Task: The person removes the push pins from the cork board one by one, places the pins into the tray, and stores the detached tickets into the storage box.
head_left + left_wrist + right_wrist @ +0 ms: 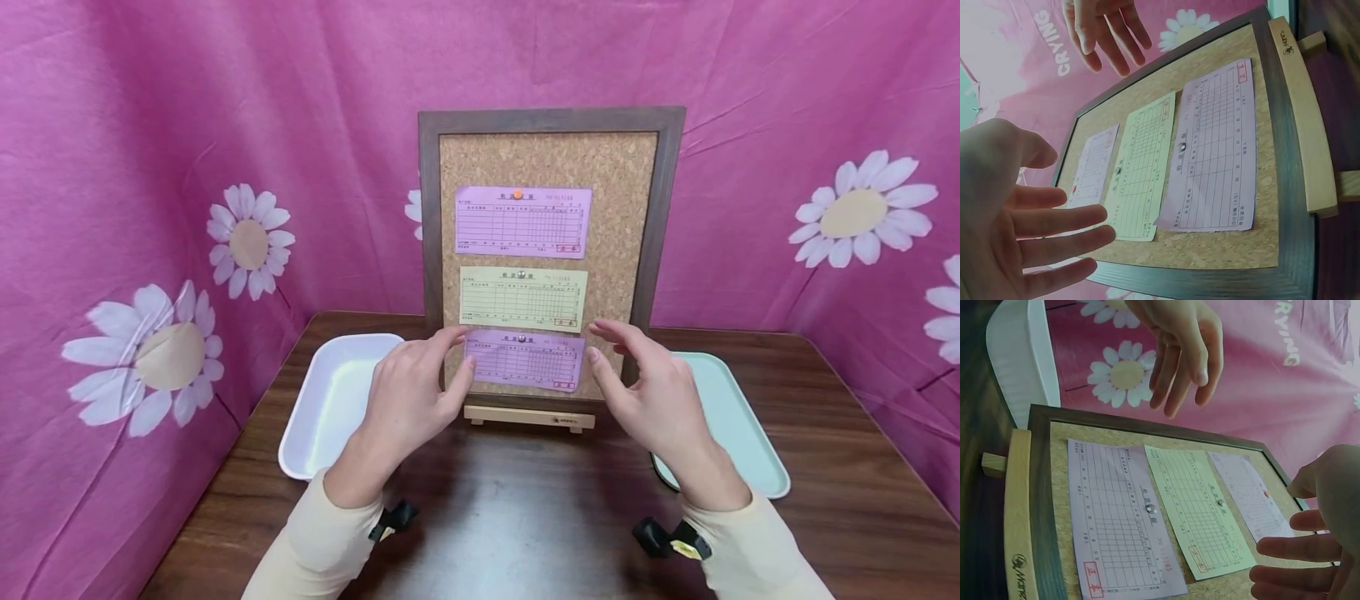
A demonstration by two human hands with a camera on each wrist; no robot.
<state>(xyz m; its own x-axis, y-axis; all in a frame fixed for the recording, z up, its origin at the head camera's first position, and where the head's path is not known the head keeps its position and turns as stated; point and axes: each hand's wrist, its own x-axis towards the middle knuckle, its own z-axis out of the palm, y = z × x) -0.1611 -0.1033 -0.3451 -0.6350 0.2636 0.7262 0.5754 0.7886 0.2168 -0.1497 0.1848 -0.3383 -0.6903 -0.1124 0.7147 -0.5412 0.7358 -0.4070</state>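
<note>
A framed corkboard stands upright on a small wooden easel. Pinned one above another on it are a purple slip with an orange pushpin, a yellow slip with a silver pin, and a lower purple slip with another silver pin. My left hand hovers in front of the lower slip's left edge, fingers relaxed and holding nothing. Opposite it, my right hand is near that slip's right edge, its fingers spread apart from the thumb, also holding nothing.
On the dark wooden table, a white tray lies left of the board and a pale green tray lies to the right, partly behind my right hand. Behind the board hangs a pink cloth with white daisies.
</note>
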